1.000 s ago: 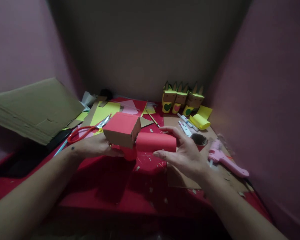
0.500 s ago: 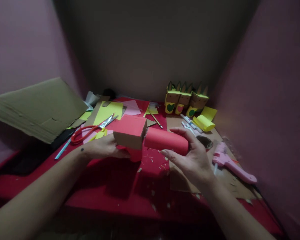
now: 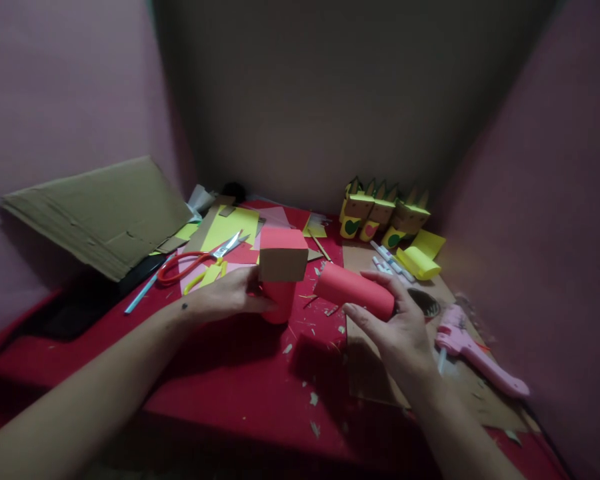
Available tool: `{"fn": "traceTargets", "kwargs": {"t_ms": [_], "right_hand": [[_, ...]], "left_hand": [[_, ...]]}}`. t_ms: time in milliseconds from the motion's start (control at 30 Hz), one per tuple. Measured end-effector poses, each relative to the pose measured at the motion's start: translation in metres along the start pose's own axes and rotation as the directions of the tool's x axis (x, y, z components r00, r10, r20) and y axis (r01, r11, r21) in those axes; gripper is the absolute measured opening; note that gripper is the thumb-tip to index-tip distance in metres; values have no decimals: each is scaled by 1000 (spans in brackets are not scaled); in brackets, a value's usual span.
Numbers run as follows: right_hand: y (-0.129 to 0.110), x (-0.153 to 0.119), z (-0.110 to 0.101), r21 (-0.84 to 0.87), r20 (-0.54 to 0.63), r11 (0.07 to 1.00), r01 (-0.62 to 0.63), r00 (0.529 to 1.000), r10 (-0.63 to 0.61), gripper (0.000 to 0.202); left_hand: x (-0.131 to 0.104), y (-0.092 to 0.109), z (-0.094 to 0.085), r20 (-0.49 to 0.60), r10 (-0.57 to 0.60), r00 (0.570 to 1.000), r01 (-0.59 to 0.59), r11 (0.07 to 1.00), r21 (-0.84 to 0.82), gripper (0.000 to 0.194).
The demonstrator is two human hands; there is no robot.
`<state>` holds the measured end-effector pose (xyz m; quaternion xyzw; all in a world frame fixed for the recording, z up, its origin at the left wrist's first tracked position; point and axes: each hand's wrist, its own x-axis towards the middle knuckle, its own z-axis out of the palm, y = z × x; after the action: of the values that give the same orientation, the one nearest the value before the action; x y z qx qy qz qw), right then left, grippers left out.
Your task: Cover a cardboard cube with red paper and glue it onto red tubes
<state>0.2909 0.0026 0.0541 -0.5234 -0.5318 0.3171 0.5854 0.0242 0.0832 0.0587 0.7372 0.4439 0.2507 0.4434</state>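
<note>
My left hand grips the lower part of an upright red paper piece, which is topped by a small box with a red top and a bare cardboard front. A separate red paper tube lies sideways in my right hand, thumb below and fingers above its right end. The tube's left end points at the boxed piece, with a gap between the two. Red-handled scissors rest with blades open beyond my left hand.
A pink glue gun lies on cardboard at the right, near markers and a yellow paper roll. Yellow figures stand at the back. A large cardboard sheet leans at the left. Scraps litter the red cloth.
The boxed piece has turned upright in my left hand. The red tube has come away from beside the box and tilts down to the right. The view has shifted slightly left.
</note>
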Motion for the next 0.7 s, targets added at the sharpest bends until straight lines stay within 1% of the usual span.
{"fn": "traceTargets", "kwargs": {"t_ms": [167,233,333,433,533,600,700], "right_hand": [[0,-3,1,14,12,1000,-15,1000,15,47],[2,-5,2,49,30,996,-72,997,71,51],[5,-7,4,110,75,976,-190,980,182,61],[9,-8,5,118,100,966,-232,970,220,63],[10,-8,6,129,105,961,-243,967,231,63],[11,-9,6,133,120,955,-264,961,249,66],[16,-11,5,104,118,958,-266,960,253,69]], "left_hand": [[-1,2,0,-43,-5,999,9,996,88,42],[-1,1,0,-71,-13,997,24,989,149,44],[1,-4,2,-161,-24,987,62,970,236,46],[1,-7,6,-266,-23,964,105,950,295,46],[-1,-7,9,-364,-12,931,156,916,369,34],[-2,-7,12,-413,-9,911,199,887,417,30],[-2,-10,15,-465,-5,885,259,836,484,30]]}}
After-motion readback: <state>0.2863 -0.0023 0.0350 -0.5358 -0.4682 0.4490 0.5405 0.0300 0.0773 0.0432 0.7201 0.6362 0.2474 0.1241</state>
